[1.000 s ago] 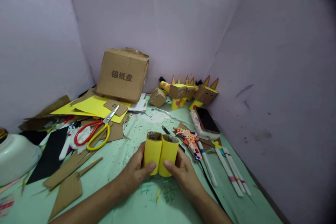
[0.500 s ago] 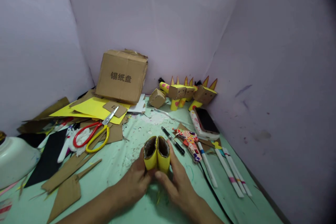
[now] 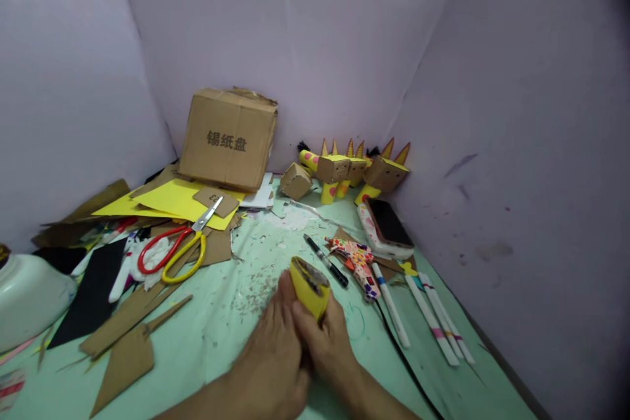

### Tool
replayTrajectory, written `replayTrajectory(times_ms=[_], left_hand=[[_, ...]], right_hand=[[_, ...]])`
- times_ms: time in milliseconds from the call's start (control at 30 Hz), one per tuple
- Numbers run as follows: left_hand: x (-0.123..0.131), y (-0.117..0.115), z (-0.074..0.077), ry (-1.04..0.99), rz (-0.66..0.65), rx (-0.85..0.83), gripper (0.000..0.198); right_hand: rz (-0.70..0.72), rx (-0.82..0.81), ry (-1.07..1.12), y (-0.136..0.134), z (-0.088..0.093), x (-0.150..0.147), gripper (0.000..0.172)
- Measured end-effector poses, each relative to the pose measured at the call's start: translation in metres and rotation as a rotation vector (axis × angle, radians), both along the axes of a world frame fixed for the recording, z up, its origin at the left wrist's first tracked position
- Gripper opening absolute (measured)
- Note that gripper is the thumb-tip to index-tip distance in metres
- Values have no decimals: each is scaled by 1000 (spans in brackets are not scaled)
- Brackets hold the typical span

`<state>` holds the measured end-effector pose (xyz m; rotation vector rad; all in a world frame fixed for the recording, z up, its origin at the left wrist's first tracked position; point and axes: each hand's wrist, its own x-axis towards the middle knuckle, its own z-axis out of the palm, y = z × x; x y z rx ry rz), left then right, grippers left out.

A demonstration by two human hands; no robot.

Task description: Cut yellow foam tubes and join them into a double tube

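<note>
A yellow paper-covered cardboard tube [image 3: 309, 295] stands tilted near the front middle of the table, its oval open end facing up and showing a rough grey-brown inside. My right hand [image 3: 327, 341] is wrapped round its right side, with the thumb across the front. Against the tube's left side presses my left hand [image 3: 278, 341], back towards me, fingers together and partly hidden. The lower part of the tube is covered by both hands. Just beyond lies a black pen [image 3: 325, 261], and to the right a flower-patterned glue gun [image 3: 355, 266] with a black cord.
Red-and-yellow scissors [image 3: 184, 249] lie at left on cardboard scraps and yellow sheets [image 3: 167, 205]. A cardboard box [image 3: 229, 144] leans at the back. Giraffe-like cardboard figures [image 3: 339, 170] stand back right. A phone [image 3: 390, 222] and white markers [image 3: 432, 321] are at right.
Two yellow openings showed side by side between my hands; now one tilted opening shows, farther right. My left hand has turned its back towards me and flattened against the tube.
</note>
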<state>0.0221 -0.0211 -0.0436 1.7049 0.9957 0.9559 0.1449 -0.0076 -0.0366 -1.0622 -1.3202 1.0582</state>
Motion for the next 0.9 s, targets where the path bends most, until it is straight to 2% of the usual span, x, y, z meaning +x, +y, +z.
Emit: replayTrajectory(times_ms=[67, 133, 200, 267, 333, 433, 500, 600, 667, 800, 900], left_hand=[[-5, 1, 5, 103, 15, 53, 79], [-11, 5, 18, 123, 56, 39, 70], [-14, 11, 32, -32, 71, -78, 67], [-14, 16, 41, -268, -60, -194, 64], [-11, 19, 40, -418, -173, -252, 61], [-5, 19, 27, -386, -161, -216, 51], [-3, 18, 18, -311, -89, -152, 44], [-2, 16, 11, -241, 28, -57, 40], [-3, 15, 9, -210, 43, 9, 37], [-6, 13, 10, -129, 11, 65, 30], [-6, 9, 12, -110, 2, 33, 29]], right_hand=[[-46, -69, 106, 3, -2, 5, 27], [2, -116, 229, 6, -3, 10, 27], [105, -125, 321, 6, 0, 13, 32], [208, -91, 368, 5, 4, 14, 43], [296, -38, 411, 2, 8, 11, 55], [364, -15, 466, 0, 11, 7, 63], [313, -37, 421, -1, 12, 4, 58], [93, -45, 253, -4, 16, 1, 44], [-18, -18, 179, -7, 19, 1, 36], [-24, 28, 147, -10, 21, 4, 22], [-40, 38, 130, -10, 20, 5, 21]])
